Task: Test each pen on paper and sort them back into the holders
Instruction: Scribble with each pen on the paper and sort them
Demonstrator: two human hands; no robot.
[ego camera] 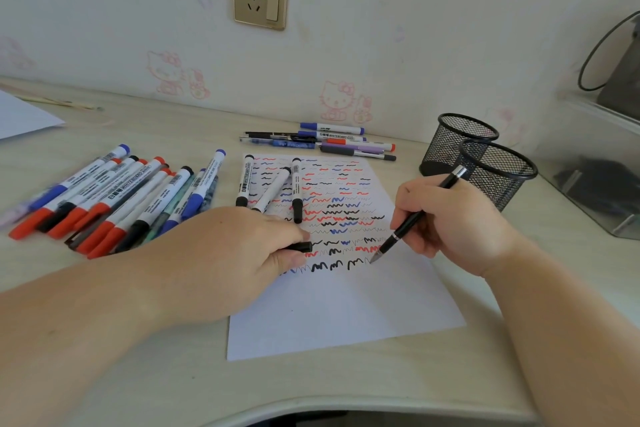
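Observation:
My right hand (450,222) grips a black pen (408,225), its metal tip touching the white paper (346,308) at the end of the lowest row of squiggles. My left hand (225,260) rests on the paper's left edge and holds a black pen cap (300,247) between thumb and fingers. Three black-capped whiteboard markers (273,189) lie on the top left of the sheet. Two black mesh holders (491,170) stand to the right, both looking empty.
A pile of several red, blue and black markers (114,198) lies to the left of the paper. Several more pens (325,142) lie behind the sheet by the wall. A clear plastic tray (602,184) sits at the far right. The desk's curved front edge (311,406) runs below.

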